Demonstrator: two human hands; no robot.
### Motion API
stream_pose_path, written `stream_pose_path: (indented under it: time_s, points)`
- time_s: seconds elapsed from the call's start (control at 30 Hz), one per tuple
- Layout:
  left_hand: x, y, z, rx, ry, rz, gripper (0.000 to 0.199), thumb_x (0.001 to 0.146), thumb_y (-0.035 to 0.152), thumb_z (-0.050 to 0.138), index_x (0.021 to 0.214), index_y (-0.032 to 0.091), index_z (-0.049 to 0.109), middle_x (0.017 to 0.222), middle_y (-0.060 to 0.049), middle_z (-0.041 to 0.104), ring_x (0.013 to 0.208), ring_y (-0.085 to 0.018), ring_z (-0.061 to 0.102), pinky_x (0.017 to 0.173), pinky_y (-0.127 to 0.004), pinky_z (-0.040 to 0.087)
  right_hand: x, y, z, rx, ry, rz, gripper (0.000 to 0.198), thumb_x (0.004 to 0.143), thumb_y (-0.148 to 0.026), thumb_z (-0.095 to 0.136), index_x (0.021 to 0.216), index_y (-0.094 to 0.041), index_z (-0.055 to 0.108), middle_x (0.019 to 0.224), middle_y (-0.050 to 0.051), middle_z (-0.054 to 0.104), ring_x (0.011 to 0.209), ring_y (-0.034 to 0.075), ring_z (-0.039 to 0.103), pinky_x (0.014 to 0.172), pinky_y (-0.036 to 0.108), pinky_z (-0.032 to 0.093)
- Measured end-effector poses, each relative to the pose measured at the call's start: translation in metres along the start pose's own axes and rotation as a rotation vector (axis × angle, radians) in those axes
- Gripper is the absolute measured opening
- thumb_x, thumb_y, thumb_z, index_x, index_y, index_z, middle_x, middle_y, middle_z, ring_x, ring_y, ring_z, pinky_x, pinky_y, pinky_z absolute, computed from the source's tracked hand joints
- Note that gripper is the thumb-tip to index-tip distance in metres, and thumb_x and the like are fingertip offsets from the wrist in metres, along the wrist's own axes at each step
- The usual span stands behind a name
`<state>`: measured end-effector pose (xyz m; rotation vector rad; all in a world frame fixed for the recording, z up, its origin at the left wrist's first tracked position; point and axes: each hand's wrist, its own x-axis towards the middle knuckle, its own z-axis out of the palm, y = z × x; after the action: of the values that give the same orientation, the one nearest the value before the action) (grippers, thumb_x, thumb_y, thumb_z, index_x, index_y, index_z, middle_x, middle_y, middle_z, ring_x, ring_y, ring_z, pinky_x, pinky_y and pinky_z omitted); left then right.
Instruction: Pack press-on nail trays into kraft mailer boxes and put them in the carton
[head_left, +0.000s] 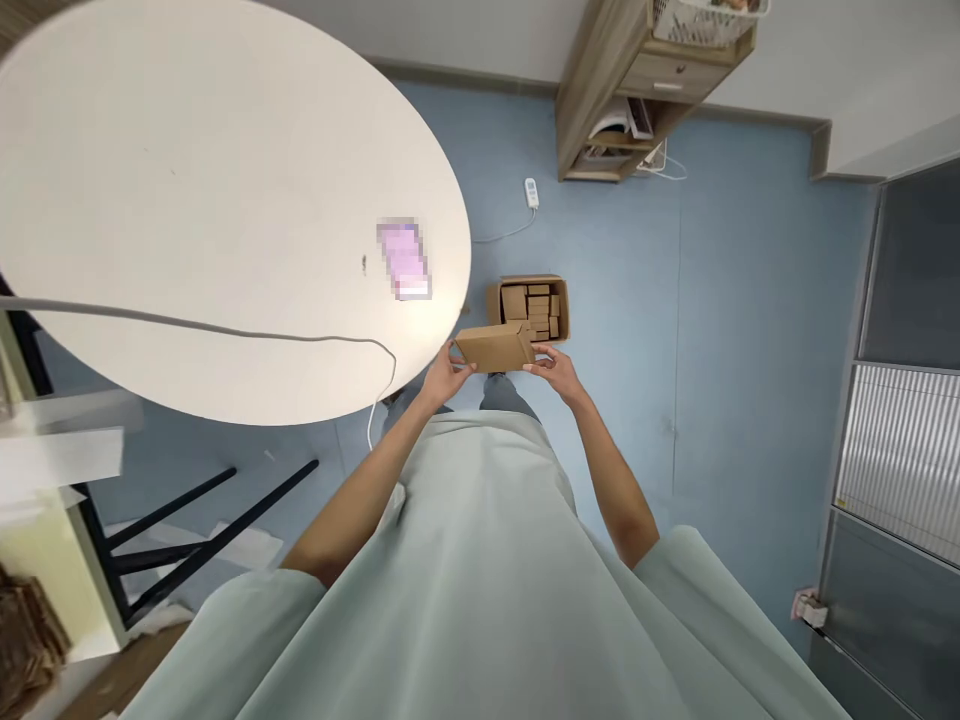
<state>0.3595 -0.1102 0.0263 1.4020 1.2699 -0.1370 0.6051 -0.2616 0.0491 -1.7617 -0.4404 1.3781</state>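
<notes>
Between my two hands is a small brown cardboard box [491,350], held level in front of my body. My left hand [445,378] grips its left end with fingers and thumb. At the opposite end, my right hand [555,370] pinches the box near what looks like an end flap. Just beyond it on the floor stands a larger open carton [566,308], packed with several smaller brown boxes [538,302]. The held box hides part of the carton's near side.
To the left is a white oval table [247,200] with a blurred phone [405,260] and a grey cable [225,330]. A white power strip [532,193] lies on the blue floor [615,260]. A wooden cabinet [592,90] stands at the back; black metal legs [225,540] are lower left.
</notes>
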Motion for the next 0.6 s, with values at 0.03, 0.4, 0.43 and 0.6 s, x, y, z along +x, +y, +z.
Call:
stream_pose_path:
  time_s: [0.03,0.4,0.43,0.6]
  points:
    - [0.001,0.008,0.009,0.004,-0.013,0.008,0.085,0.093,0.04,0.076,0.166,0.019,0.039,0.132,-0.014,0.075,0.108,-0.029,0.076,0.097,-0.044,0.06,0.002,0.005,-0.015,-0.018,0.011,-0.001,0.066,0.068,-0.054,0.095,0.123,-0.025,0.075,0.136,0.008,0.075,0.098,0.02,0.073,0.1,0.042,0.062]
    - [0.025,0.061,0.078,0.053,-0.185,0.043,0.076,0.096,0.035,0.069,0.166,0.019,0.047,0.158,-0.017,0.062,0.112,-0.025,0.076,0.092,-0.035,0.062,0.037,0.049,-0.079,-0.595,0.077,-0.088,0.046,0.085,-0.028,0.078,0.13,-0.026,0.072,0.136,0.008,0.065,0.097,0.021,0.072,0.091,0.041,0.066]
    - [0.029,0.062,0.082,0.056,-0.196,0.048,0.075,0.096,0.034,0.068,0.166,0.019,0.048,0.16,-0.016,0.061,0.113,-0.024,0.076,0.094,-0.035,0.062,0.04,0.051,-0.08,-0.641,0.061,-0.096,0.046,0.086,-0.024,0.076,0.132,-0.026,0.071,0.136,0.007,0.064,0.098,0.021,0.071,0.091,0.041,0.065]
    - [0.05,0.055,0.103,0.072,-0.226,0.065,0.074,0.094,0.029,0.068,0.166,0.022,0.05,0.163,-0.014,0.06,0.114,-0.024,0.077,0.106,-0.038,0.059,0.057,0.056,-0.082,-0.801,0.015,-0.116,0.049,0.091,-0.019,0.066,0.139,-0.028,0.068,0.142,0.009,0.06,0.095,0.021,0.07,0.09,0.042,0.065]
